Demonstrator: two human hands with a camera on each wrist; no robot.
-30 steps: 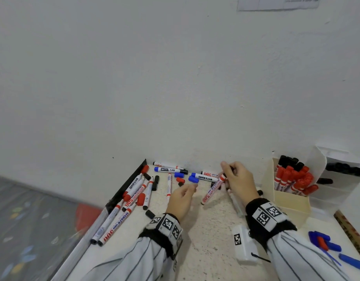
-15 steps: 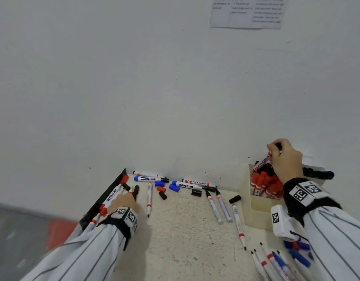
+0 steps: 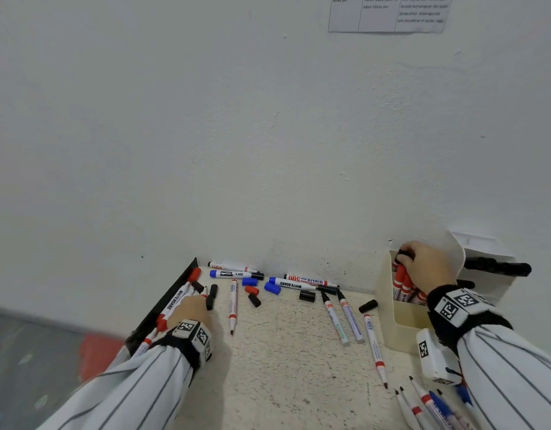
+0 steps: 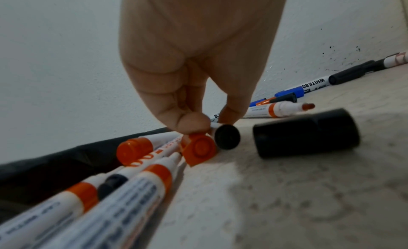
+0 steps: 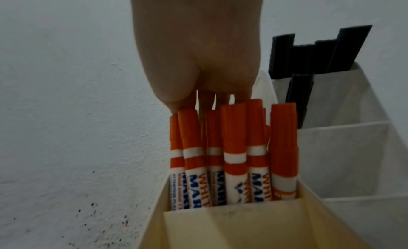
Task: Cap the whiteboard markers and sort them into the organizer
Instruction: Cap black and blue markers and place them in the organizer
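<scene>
Markers [image 3: 294, 284] lie scattered across the bench [image 3: 283, 367], most along its far edge by the wall, some capped, some bare-tipped, with loose red, blue and black caps among them. At the bench's left edge, the left hand [image 3: 190, 310] reaches into a row of red markers [image 3: 174, 301] beside a black strip; its grip pinches a red cap [image 4: 198, 150] between thumb and fingertip, just beside a black cap [image 4: 305, 138] lying on its side. Near the far right corner stands the cream organizer [image 3: 401, 330], its back compartment packed with upright red-capped markers [image 5: 234, 148]. The right hand [image 3: 429, 265] hangs over them, fingers curled down onto their tops; whether that grip holds one, the views do not show. More uncapped markers [image 3: 423, 405] lie at the bench's near right edge.
</scene>
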